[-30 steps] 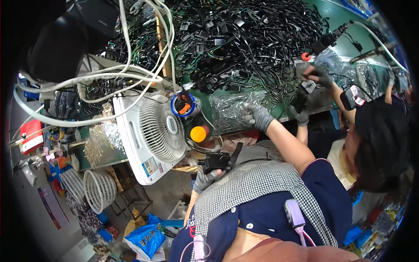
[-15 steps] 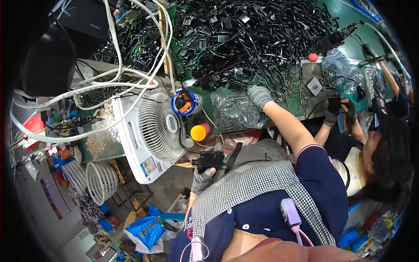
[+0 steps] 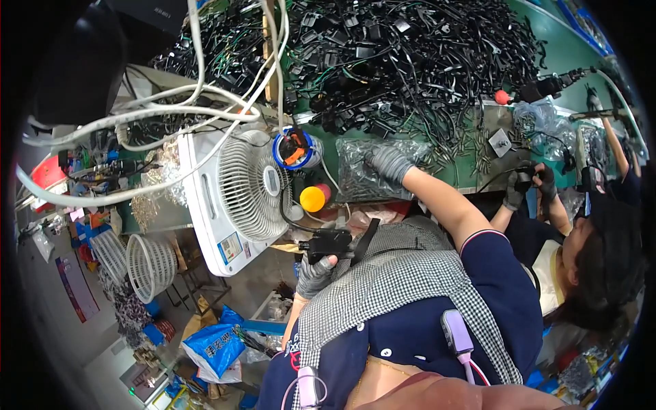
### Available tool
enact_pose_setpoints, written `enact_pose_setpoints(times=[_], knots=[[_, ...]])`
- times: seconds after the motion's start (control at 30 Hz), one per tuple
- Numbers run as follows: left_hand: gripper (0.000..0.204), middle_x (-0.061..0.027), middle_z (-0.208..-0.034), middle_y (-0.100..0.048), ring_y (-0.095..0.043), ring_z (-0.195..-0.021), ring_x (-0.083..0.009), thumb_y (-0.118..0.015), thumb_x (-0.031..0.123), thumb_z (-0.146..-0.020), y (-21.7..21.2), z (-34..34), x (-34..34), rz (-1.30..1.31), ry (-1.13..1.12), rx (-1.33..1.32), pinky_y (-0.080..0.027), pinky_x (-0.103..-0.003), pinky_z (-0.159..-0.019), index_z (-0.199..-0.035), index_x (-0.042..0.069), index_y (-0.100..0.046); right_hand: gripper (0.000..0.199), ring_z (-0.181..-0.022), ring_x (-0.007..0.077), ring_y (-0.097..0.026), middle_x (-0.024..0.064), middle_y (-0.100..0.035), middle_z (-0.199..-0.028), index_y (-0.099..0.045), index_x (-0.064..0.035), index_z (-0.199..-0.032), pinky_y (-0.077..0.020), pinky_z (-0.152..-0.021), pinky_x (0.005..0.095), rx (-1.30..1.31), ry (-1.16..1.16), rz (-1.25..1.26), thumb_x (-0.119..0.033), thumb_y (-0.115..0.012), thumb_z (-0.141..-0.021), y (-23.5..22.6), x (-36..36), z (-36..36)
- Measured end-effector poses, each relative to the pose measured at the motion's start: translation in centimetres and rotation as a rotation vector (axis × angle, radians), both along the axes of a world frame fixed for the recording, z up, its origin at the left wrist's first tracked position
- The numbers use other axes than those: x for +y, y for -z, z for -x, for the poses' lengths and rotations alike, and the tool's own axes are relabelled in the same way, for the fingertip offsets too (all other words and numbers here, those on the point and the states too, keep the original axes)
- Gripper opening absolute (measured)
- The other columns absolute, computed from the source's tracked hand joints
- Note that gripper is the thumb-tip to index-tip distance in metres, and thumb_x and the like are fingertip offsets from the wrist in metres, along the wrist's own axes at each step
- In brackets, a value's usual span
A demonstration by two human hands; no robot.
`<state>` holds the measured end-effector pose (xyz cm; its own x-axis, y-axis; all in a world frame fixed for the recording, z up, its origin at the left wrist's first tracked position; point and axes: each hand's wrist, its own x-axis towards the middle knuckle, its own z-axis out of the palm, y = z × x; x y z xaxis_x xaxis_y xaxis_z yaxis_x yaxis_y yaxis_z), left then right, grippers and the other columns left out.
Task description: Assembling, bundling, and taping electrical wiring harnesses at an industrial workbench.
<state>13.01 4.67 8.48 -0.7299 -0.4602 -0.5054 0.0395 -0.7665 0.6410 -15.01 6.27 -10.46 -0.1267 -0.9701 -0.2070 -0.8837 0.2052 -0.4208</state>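
My left hand, in a grey glove with a bare thumb tip, is closed around a black boxy plastic housing with a black cable, low in front of my checked apron. My right hand, gloved in grey, reaches forward over the green bench onto a clear plastic bag of small metal parts. Its fingertips point down at the bag and are partly hidden, so their grip does not show. Loose metal pins or screws lie just right of the bag.
A large heap of black cabled parts covers the bench's back. At the left stand a white fan, a blue-rimmed tub and hanging white cables. A yellow ball-like object sits near the fan. A gloved co-worker works at right.
My right hand has shifted left from the bag's right edge onto the bag itself. My left hand still holds the black housing. The view has shifted slightly.
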Motion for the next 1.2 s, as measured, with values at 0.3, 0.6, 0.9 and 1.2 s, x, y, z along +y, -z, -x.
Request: enact_pose_setpoints(times=[0.3,0.6,0.9,1.2], knots=[[0.076,-0.015,-0.114,-0.053,-0.056,-0.1,-0.0235,-0.071,0.02,-0.071,0.5,-2.7,0.0,0.068,0.039,0.005,-0.046,-0.035,-0.086,-0.132,-0.001,-0.031,0.029,-0.091,0.0321,-0.056,0.0145,-0.06,-0.099,-0.057,-0.0054,-0.104,-0.0467,-0.076,0.0416,0.106,-0.221,0.079,-0.018,-0.047,-0.08,-5.8,-2.2,-3.9],[0.077,-0.015,-0.119,-0.05,-0.054,-0.103,-0.0236,-0.072,0.02,-0.07,-0.3,-4.8,1.1,0.073,-0.045,0.012,-0.044,-0.035,-0.088,-0.132,0.0,-0.031,0.028,-0.084,0.0333,-0.06,0.0163,-0.06,-0.096,-0.057,-0.0093,-0.104,-0.0484,-0.07,0.0434,-0.099,-0.243,-0.083,-0.022,-0.045,-0.083,-2.3,-10.9,-11.5],[0.078,-0.0165,-0.125,-0.046,-0.052,-0.108,-0.0292,-0.073,0.014,-0.069,1.3,-7.3,1.3,0.054,-0.066,-0.027,-0.043,-0.04,-0.092,-0.133,0.004,-0.03,0.024,-0.078,0.0329,-0.061,0.0179,-0.06,-0.091,-0.061,-0.0122,-0.094,-0.0497,-0.062,0.0437,-0.096,-0.021,0.088,-0.021,-0.042,-0.083,3.2,-11.5,-12.4],[0.076,-0.0126,-0.12,-0.049,-0.05,-0.109,-0.0206,-0.072,0.022,-0.071,0.1,-6.1,1.7,0.088,-0.058,-0.067,-0.039,-0.033,-0.093,-0.132,-0.001,-0.031,0.022,-0.076,0.0331,-0.062,0.0134,-0.063,-0.08,-0.064,-0.0111,-0.091,-0.0505,-0.063,0.0426,0.114,-0.307,-0.001,-0.019,-0.045,-0.081,4.4,-11.5,-11.1]])
